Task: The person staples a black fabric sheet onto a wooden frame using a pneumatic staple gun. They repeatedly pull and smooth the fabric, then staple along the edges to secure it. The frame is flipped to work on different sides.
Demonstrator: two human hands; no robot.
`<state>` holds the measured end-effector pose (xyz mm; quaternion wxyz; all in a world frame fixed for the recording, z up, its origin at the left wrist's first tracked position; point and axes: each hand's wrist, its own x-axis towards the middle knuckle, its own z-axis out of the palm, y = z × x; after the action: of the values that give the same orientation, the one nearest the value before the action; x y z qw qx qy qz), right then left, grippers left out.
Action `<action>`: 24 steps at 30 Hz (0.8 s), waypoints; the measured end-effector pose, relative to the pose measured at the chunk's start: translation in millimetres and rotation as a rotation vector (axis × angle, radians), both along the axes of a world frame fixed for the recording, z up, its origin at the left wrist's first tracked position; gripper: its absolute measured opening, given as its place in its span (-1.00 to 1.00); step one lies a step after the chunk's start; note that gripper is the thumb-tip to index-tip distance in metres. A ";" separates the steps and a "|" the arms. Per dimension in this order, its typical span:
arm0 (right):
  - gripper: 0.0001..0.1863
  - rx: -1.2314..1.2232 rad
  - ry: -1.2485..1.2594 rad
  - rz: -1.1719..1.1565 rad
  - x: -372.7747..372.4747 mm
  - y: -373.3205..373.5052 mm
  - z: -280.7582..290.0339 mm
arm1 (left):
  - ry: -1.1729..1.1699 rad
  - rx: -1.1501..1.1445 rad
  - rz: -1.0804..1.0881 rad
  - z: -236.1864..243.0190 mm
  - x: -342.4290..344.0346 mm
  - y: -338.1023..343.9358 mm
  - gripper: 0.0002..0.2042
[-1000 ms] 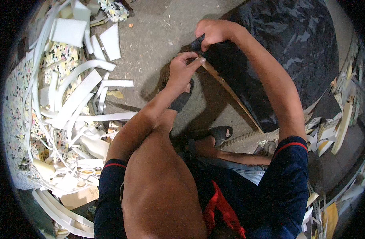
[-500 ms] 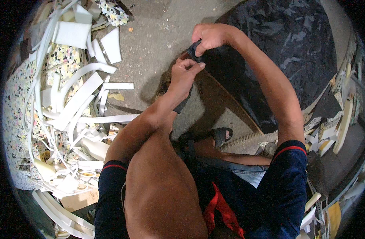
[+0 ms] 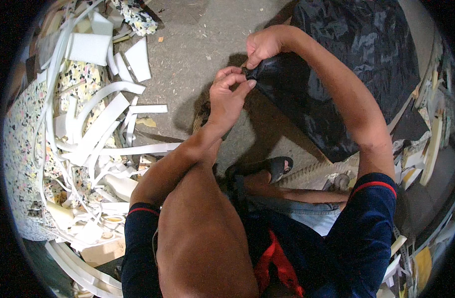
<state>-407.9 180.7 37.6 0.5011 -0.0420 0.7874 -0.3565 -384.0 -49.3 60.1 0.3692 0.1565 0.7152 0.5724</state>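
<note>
From my remote station I am observing the right hand (image 3: 264,45) pinching a corner of the glossy black fabric (image 3: 356,54), while the left hand (image 3: 231,89) is gripping the same corner between thumb and fingers. The fabric is lying on the concrete floor (image 3: 187,49), spreading rightward. I am no longer distinguishing the wooden strip showing along its near edge a second ago; in my judgement, the fabric is now covering it. White foam strips (image 3: 101,126) are lying leftward.

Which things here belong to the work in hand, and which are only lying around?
In use: black sheet; left hand and right hand, at its edge.

Apparently just lying about: white foam strips, speckled foam, pale strip at right.
</note>
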 end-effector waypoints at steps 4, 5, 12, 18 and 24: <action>-0.56 -0.004 -0.080 0.042 0.7 -0.8 -11.4 | 0.274 0.182 -0.020 3.5 -3.7 6.3 -0.92; -0.55 -0.045 -0.140 0.038 1.3 -2.0 -21.9 | 0.253 0.181 -0.047 6.2 -5.0 6.2 -0.92; -0.63 -0.546 -0.025 0.757 6.5 6.4 -102.5 | -0.079 0.094 -0.155 28.6 -13.0 7.8 -0.94; -0.64 0.014 -0.056 0.169 29.3 14.9 -58.7 | -0.221 0.241 -0.110 26.7 -10.0 18.7 -0.91; -0.67 0.581 0.425 0.102 3.3 16.4 19.1 | 0.024 0.354 -0.161 23.4 -11.6 20.6 -0.87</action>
<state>-404.7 197.1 56.7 0.3341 -0.0102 0.9394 -0.0757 -395.6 -28.6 83.5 0.3718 0.2826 0.5931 0.6559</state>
